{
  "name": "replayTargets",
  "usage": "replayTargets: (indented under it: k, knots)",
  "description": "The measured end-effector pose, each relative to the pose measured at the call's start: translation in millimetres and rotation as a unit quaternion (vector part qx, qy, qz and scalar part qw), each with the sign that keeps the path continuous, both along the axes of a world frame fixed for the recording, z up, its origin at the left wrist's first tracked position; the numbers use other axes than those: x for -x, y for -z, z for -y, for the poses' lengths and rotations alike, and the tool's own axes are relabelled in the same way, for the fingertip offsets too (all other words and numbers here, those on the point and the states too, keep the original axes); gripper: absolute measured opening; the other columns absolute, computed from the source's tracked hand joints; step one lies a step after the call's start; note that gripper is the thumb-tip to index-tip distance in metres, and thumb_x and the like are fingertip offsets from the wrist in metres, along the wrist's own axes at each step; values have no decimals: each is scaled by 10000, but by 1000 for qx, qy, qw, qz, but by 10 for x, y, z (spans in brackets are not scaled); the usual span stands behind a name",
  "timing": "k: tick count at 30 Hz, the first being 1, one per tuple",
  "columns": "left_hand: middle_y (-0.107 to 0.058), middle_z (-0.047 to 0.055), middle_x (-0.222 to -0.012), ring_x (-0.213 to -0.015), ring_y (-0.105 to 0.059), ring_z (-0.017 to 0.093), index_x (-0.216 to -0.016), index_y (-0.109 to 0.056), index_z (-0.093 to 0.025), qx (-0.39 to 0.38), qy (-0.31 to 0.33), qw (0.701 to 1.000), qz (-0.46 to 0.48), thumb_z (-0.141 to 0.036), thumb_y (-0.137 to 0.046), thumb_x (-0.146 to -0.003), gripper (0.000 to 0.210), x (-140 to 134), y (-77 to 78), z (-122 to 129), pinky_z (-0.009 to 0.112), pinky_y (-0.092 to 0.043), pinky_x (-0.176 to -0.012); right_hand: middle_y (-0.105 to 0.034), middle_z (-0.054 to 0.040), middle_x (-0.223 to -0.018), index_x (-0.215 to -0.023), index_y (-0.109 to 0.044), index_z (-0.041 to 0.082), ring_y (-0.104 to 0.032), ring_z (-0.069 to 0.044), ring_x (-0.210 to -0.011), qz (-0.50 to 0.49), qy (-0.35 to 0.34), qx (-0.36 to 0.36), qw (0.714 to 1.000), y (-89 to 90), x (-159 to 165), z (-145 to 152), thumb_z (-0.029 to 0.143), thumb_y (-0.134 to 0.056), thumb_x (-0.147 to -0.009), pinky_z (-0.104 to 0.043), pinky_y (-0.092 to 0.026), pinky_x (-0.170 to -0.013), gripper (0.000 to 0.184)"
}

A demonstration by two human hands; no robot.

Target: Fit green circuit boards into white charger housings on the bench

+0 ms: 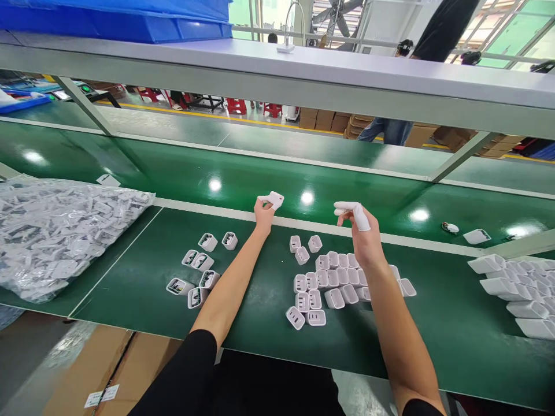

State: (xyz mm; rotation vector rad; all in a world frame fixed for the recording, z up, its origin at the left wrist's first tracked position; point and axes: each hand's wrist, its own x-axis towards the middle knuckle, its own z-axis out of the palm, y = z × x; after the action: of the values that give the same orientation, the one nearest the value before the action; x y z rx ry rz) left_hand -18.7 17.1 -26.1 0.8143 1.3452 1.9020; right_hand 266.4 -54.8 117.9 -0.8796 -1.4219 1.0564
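My left hand (264, 215) is raised over the bench, its fingers closed around a small white plastic charger part (278, 200) with a dark spot on it. White finger cots cover some fingertips on both hands. My right hand (362, 225) hovers above a group of white charger housings (332, 278), fingers stretched to the left, with nothing visible in them. Three more housings (302, 255) stand between my arms. Left of my left forearm are several housings with circuit parts inside (202, 262).
A clear bag of white parts (69, 231) lies at left. Stacked white housings (520, 292) stand at far right, near a loose circuit piece (451, 227) and a white cover (477, 236). A shelf (277, 75) with a blue bin (117, 23) spans the bench; a person stands behind.
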Motion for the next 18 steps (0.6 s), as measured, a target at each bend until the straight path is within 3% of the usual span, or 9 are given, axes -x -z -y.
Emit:
replayTargets:
  k: [4, 7, 11, 15, 18]
  knots:
    - [-623, 110, -1314, -1145, -740, 275, -1038, -588, -217, 59, -51, 987, -142, -22, -893, -657, 526, 208, -34, -69, 501, -623, -1138, -791, -52, -1081, -890, -832, 299, -680, -252, -936, 13, 4, -7, 1000, -20, 6, 11, 789, -734, -991, -517, -539, -1098, 510]
    - [-558, 137, -1375, -1230, -702, 344, -1014, -592, -215, 93, -58, 967, -228, 50, -837, -642, 519, 276, -88, -73, 562, -563, -1209, -753, -42, -944, -925, -839, 309, -694, -275, -999, 26, 6, -17, 1000, -49, 2, 27, 762, -754, -992, -501, -551, -1071, 466]
    - [-549, 149, -1372, -1335, -625, 399, -1031, -611, -217, 113, -48, 944, -305, -23, -915, -674, 508, 278, -100, 22, 612, -499, -1276, -723, -28, -895, -1042, -861, 318, -701, -275, -1012, 27, 18, -28, 999, -51, -38, 22, 715, -759, -1008, -481, -558, -1036, 411]
    - [-580, 153, -1350, -1363, -591, 394, -982, -623, -220, 108, -47, 933, -341, -144, -973, -729, 438, 236, -68, 142, 587, -506, -1277, -710, -28, -857, -933, -834, 301, -712, -284, -1048, 28, 16, -29, 999, -16, -64, 5, 685, -757, -1019, -488, -552, -1056, 402]
    - [-577, 197, -1403, -1435, -561, 424, -1054, -647, -204, 97, -81, 933, -338, -213, -1008, -743, 477, 154, -203, 156, 589, -480, -1300, -757, -41, -936, -932, -821, 299, -726, -284, -1046, 35, 16, -32, 999, -64, -31, 25, 656, -748, -1037, -501, -567, -1047, 379]
